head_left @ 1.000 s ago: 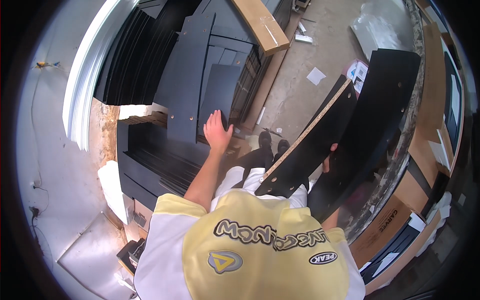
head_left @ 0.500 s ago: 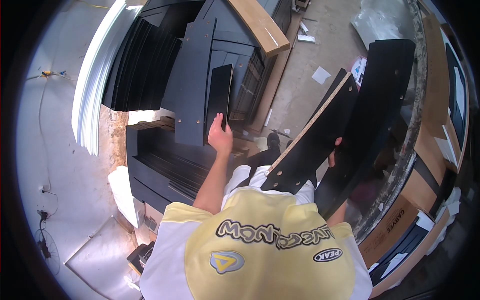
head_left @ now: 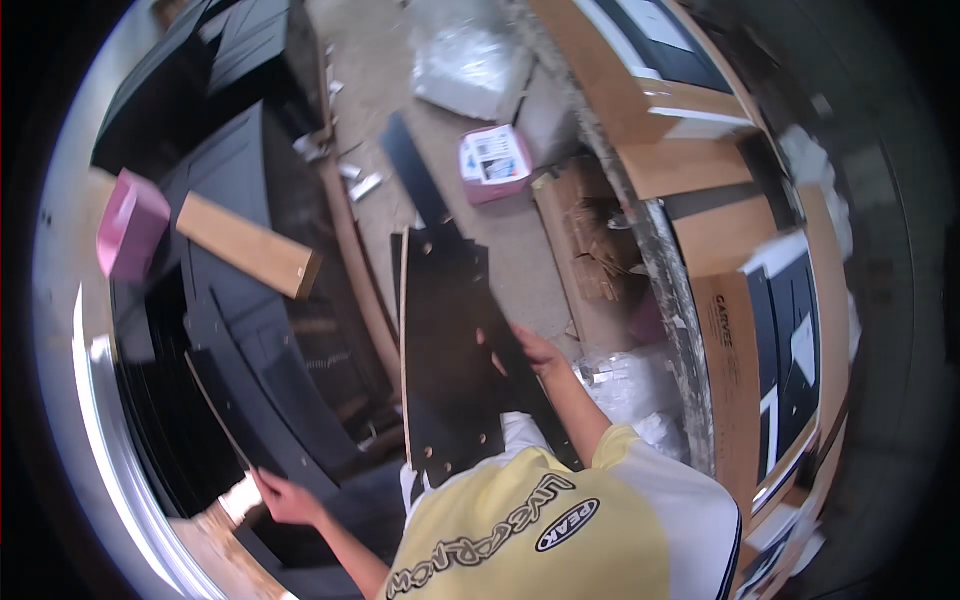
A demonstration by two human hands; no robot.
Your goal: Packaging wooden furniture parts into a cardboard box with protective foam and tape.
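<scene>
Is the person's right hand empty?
No, the right hand has its fingers wrapped around the edge of black boards in front of the yellow and white shirt.

Your yellow-and-white shirt [head_left: 600,570]: large outlined lettering [head_left: 490,545] across chest; oval badge [head_left: 567,525] with short word beside it. Brown carton [head_left: 727,420] at your right: dark printed word [head_left: 722,330] near upper edge. Pink box [head_left: 498,191]: printed white label [head_left: 492,155], too small to read.
</scene>
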